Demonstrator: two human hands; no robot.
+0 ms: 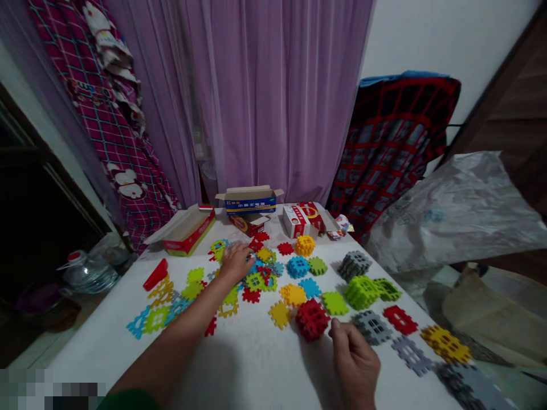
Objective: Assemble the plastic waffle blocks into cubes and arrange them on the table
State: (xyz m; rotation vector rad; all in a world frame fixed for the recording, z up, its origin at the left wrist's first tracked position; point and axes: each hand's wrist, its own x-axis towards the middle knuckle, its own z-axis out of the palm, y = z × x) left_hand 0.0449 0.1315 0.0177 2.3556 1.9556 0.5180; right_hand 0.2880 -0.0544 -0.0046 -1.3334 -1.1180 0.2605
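My left hand [237, 263] rests, fingers spread and partly hidden, over a mixed pile of flat plastic interlocking pieces with toothed edges. Near its fingertips lie a yellow piece [264, 254] and several red, blue and green ones. My right hand [355, 364] is curled into a fist at the front right, and nothing shows sticking out of it. Just left of that fist stands a stack of red window pieces [313, 320]. Beyond it are a lime green flat piece [334, 303] and a stack of grey window pieces [371, 327].
Sorted stacks stand on the right: yellow [305, 245], blue [298, 266], dark grey [354, 265] and lime green [361, 291]. Open cardboard boxes line the back, including a blue box [251, 204] and a red-green box [190, 233]. A red plastic piece [155, 274] lies left.
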